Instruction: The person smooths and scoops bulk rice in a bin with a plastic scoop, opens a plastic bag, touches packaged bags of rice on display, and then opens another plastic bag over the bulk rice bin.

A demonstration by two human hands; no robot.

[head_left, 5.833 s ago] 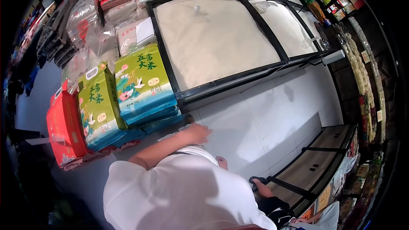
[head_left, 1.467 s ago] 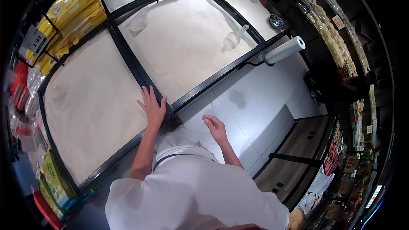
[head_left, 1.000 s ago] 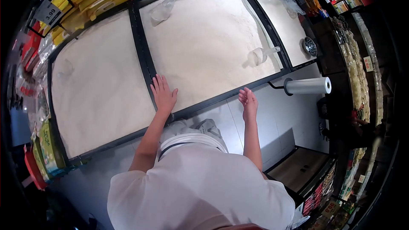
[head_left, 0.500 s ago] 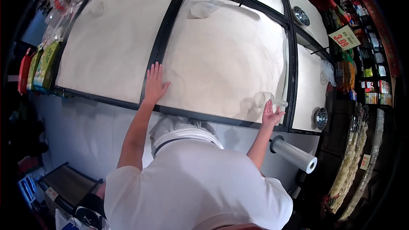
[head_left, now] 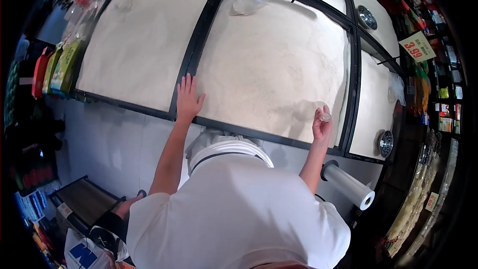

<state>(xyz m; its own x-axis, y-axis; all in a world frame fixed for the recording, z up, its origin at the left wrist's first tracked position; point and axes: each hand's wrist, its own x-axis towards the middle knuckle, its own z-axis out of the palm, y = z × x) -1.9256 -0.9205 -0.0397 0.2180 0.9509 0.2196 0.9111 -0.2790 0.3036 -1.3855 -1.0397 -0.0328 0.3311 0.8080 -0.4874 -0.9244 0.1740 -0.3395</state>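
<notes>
My left hand (head_left: 188,100) lies flat with fingers spread at the near left corner of the middle bin, over the black divider (head_left: 191,55) and the edge of the fine white grain (head_left: 264,65), which looks like rice. At the bin's near right, my right hand (head_left: 322,125) is closed around the handle of a clear plastic scoop (head_left: 325,117). The scoop's bowl is hard to make out against the white grain. Another clear scoop (head_left: 249,5) lies on the grain at the far side of the same bin.
Further bins of white grain stand left, right and behind. Metal bowls (head_left: 386,143) (head_left: 367,17) sit in the right-hand bins. A roll of plastic bags (head_left: 349,185) sticks out below the front edge. A price sign (head_left: 417,47) stands at right; packaged goods (head_left: 64,67) stand at left.
My right hand was open beside the scoop's handle and has closed on it. My left hand stays flat at the divider. The view has shifted slightly.
</notes>
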